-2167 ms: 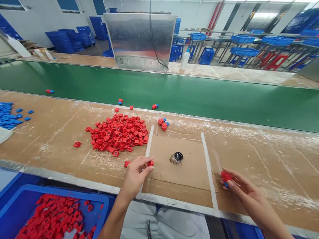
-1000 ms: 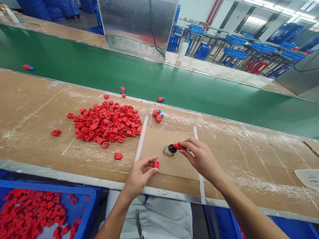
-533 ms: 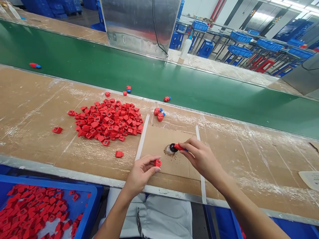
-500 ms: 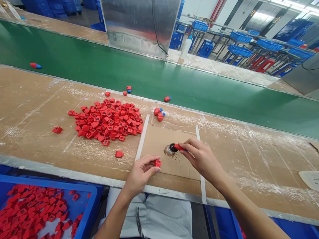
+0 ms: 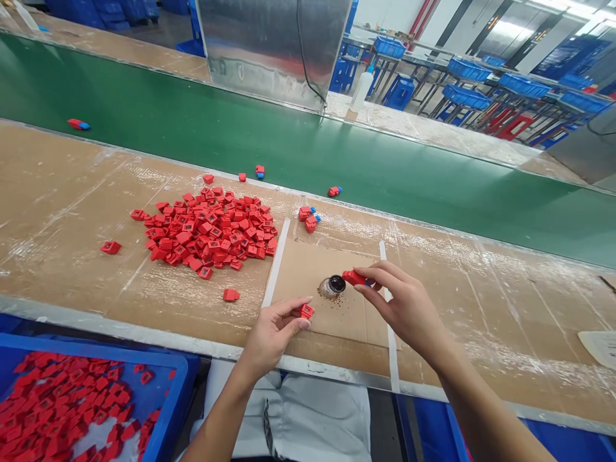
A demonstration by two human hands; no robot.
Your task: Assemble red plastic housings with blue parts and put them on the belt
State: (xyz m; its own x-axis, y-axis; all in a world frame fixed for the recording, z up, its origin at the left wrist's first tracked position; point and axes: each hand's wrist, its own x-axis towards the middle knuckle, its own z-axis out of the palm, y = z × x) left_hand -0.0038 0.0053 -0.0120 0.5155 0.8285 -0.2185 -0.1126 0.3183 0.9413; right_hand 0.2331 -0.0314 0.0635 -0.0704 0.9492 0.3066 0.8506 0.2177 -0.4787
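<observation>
My left hand (image 5: 272,330) pinches a small red plastic piece (image 5: 306,311) just above the cardboard near the bench's front edge. My right hand (image 5: 402,308) pinches a red-and-blue piece (image 5: 355,278) right beside a small round dark-topped jar (image 5: 332,286) on the cardboard square. A big heap of red pieces (image 5: 209,230) lies to the left of both hands.
A few assembled red-and-blue pieces (image 5: 308,218) lie beyond the jar, others on the green conveyor belt (image 5: 385,173). A blue bin (image 5: 171,410) of red pieces sits at lower left. A metal box (image 5: 269,45) stands behind the belt. Loose red pieces (image 5: 230,294) lie apart.
My right hand has drawn the red-and-blue piece slightly back and right from the jar's top. My left hand has kept its red piece in nearly the same place.
</observation>
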